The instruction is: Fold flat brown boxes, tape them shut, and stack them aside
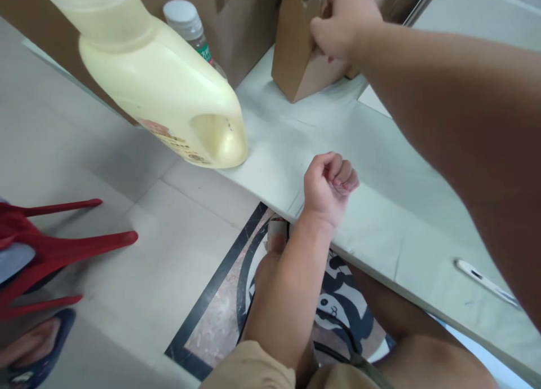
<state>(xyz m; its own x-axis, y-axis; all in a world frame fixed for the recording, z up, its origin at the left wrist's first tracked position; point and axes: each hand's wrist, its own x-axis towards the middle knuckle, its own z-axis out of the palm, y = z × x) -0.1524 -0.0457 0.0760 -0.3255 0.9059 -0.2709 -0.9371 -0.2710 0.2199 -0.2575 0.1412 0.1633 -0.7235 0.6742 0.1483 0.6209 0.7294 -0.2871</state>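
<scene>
My left hand rests on the edge of the pale table, its fingers curled in toward the palm and nothing visible in them. At the top of the view, my right hand is closed at the upper edge of a small brown cardboard box. The thumb side presses against the box wall; the other fingertips are partly hidden. To the left of the box, a large pale yellow plastic bottle stands near the table edge. Behind that bottle is a clear jar with a white lid.
Larger cardboard stands behind the bottles. A white digital thermometer-like stick lies on the table at right. On the floor are a red-legged stool and a panda-patterned mat. Someone's slippered foot shows at lower left.
</scene>
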